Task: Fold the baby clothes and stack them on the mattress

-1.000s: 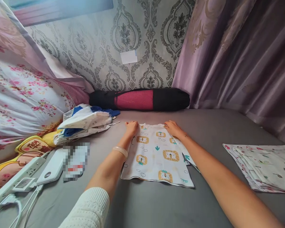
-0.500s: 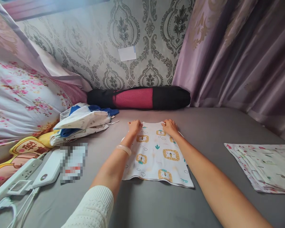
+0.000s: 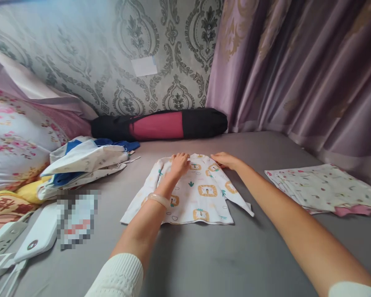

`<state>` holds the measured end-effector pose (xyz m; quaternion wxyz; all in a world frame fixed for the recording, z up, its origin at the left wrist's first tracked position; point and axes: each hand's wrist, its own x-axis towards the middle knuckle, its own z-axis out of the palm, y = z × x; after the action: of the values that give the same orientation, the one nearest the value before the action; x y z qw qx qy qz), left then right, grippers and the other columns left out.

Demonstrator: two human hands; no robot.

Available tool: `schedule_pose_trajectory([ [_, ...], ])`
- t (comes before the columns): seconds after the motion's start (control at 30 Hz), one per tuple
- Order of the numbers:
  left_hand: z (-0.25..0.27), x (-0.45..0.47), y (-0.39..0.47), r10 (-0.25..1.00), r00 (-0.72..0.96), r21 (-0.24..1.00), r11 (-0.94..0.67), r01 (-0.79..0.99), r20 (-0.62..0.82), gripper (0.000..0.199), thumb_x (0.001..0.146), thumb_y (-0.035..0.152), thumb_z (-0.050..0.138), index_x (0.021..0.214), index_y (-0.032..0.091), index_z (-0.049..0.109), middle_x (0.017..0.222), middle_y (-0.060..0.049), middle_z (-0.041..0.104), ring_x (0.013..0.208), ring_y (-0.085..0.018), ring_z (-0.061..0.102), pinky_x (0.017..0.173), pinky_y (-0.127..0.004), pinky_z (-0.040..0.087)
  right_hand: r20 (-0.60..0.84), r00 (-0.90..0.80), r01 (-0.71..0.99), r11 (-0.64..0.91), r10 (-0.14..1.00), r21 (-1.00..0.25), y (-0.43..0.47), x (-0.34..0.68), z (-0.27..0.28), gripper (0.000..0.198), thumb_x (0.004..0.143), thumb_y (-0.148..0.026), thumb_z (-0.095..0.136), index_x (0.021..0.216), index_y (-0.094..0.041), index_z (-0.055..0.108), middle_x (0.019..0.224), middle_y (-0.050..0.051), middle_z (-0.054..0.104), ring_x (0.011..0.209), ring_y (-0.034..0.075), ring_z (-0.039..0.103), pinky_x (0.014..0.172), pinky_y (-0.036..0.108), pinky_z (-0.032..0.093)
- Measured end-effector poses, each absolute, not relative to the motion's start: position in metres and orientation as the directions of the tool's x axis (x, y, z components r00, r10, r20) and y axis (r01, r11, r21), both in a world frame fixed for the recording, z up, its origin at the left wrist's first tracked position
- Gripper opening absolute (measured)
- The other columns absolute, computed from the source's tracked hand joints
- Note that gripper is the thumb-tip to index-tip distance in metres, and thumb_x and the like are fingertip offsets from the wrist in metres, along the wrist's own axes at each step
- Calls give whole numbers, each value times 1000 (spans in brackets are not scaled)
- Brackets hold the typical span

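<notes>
- White cloth printed with orange lion faces: that is the shirt (image 3: 190, 202), lying spread in the middle of the frame on a grey sheet (image 3: 222, 260), its sleeves slanting out toward lower left and lower right.
- The left hand (image 3: 179, 163) rests at the top of the shirt, left of the collar, fingers bent and close together; I can't tell from here whether they pinch the cloth.
- The right hand (image 3: 226, 160) is at the shoulder right of the collar, fingers together and reaching inward; whether they grip, I can't make out.
- A pale bangle (image 3: 158, 199) circles the left wrist.
- Over at the right of the frame lies a folded printed cloth (image 3: 321, 185).
- Left of centre, I see a heap of clothes (image 3: 89, 156); behind, upper centre, a black-and-red bag (image 3: 157, 126).
</notes>
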<state>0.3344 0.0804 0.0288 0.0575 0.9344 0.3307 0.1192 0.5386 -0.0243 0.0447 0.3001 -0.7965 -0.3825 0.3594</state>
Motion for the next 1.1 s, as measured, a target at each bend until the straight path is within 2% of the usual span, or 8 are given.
schedule_pose_trajectory([
  [0.13, 26, 361, 53, 524, 841, 265, -837, 479, 136, 26, 89, 19, 45, 112, 18, 58, 119, -9, 62, 114, -24, 54, 96, -40, 35, -509, 325, 35, -548, 797, -836, -65, 548, 46, 30, 91, -42, 57, 76, -16, 59, 67, 4, 66, 59, 11, 60, 57, 21, 50],
  [0.33, 6, 380, 32, 532, 823, 355, -822, 444, 202, 27, 91, 21, 43, 114, 17, 57, 123, -11, 59, 115, -21, 53, 97, -33, 41, -560, 153, -42, -561, 814, -827, -108, 551, 44, 34, 69, -39, 81, 83, -15, 63, 76, 5, 70, 65, 12, 64, 60, 20, 53],
  [0.5, -7, 381, 28, 584, 778, 377, -791, 482, 233, 35, 93, 26, 41, 126, 22, 51, 136, -8, 52, 126, -22, 44, 104, -37, 36, -579, 53, 72, -581, 814, -811, -129, 559, 52, 35, 61, -33, 85, 84, -15, 67, 85, 6, 72, 72, 14, 66, 65, 20, 53],
  [0.67, -7, 382, 22, 591, 778, 326, -794, 514, 213, 46, 94, 44, 37, 135, 25, 45, 145, -6, 44, 133, -26, 35, 109, -43, 30, -501, 302, 278, -578, 811, -767, -122, 591, 67, 24, 66, -25, 75, 88, -17, 70, 88, 5, 73, 76, 17, 66, 65, 22, 52],
  [0.77, -4, 382, 18, 589, 785, 283, -799, 530, 193, 52, 94, 50, 33, 139, 26, 42, 147, -6, 40, 135, -29, 32, 110, -45, 27, -331, 453, 508, -545, 828, -667, -110, 616, 72, 22, 69, -22, 69, 89, -16, 73, 84, 4, 73, 75, 18, 65, 64, 22, 49],
  [0.93, -3, 382, 16, 580, 795, 237, -810, 537, 180, 55, 94, 53, 29, 142, 29, 39, 148, -8, 38, 135, -31, 31, 109, -46, 26, -56, 564, 756, -543, 824, -365, -99, 641, 62, 23, 78, -29, 62, 92, -15, 73, 90, 9, 72, 85, 22, 65, 70, 25, 47],
  [1.0, -3, 382, 15, 572, 801, 228, -815, 532, 176, 55, 95, 53, 28, 142, 28, 40, 148, -9, 38, 135, -32, 30, 109, -46, 26, -27, 601, 760, -582, 799, -290, -103, 649, 56, 28, 79, -38, 62, 93, -16, 73, 94, 11, 72, 92, 25, 64, 74, 28, 47],
  [1.1, 0, 382, 15, 574, 805, 225, -813, 538, 148, 55, 94, 54, 28, 141, 29, 40, 149, -9, 37, 136, -32, 30, 109, -47, 26, -127, 639, 705, -644, 758, -297, -116, 663, 52, 32, 77, -47, 64, 82, -16, 73, 88, 12, 71, 86, 26, 65, 71, 31, 47],
])
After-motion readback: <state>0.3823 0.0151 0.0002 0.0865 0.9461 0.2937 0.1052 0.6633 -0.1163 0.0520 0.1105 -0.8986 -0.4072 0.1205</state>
